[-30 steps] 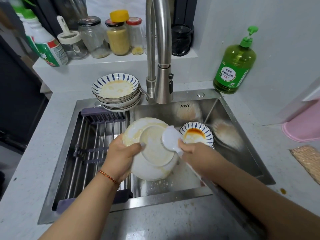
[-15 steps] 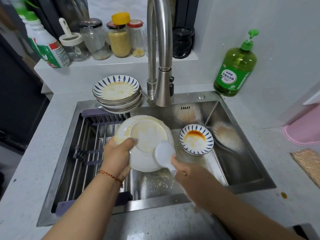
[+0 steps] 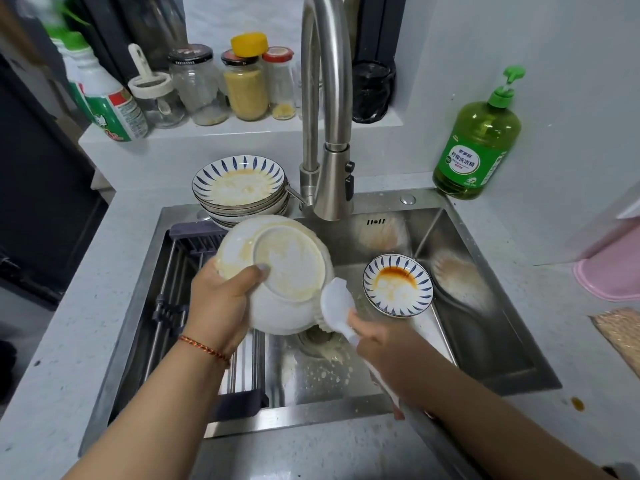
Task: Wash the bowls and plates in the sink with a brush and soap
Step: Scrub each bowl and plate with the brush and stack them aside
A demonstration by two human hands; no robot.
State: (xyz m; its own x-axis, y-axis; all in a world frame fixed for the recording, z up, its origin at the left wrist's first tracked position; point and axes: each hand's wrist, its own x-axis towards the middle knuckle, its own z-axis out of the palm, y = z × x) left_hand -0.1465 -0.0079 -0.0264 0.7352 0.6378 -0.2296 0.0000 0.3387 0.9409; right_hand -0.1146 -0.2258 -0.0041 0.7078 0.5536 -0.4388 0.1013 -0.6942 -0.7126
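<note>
My left hand point(image 3: 221, 303) grips a white plate point(image 3: 287, 265) by its left rim, tilted with its stained underside toward me, over the steel sink point(image 3: 485, 341). My right hand point(image 3: 384, 341) holds the handle of a white dish brush point(image 3: 334, 303), whose head touches the plate's lower right edge. A small blue-patterned bowl point(image 3: 398, 285) with orange sauce lies in the sink basin. A stack of dirty blue-patterned plates point(image 3: 239, 192) sits at the sink's back left corner. A green soap bottle point(image 3: 478, 147) stands on the counter at the back right.
The tall steel faucet point(image 3: 329, 133) rises behind the plate. A metal drying rack point(image 3: 180, 289) spans the sink's left part. Jars and bottles point(image 3: 242, 88) line the back ledge. A pink object point(image 3: 613, 271) and a woven mat point(image 3: 620, 330) lie at the right.
The plate has been lifted up and back toward the faucet. The brush slid from the plate's upper right face down to its lower right edge.
</note>
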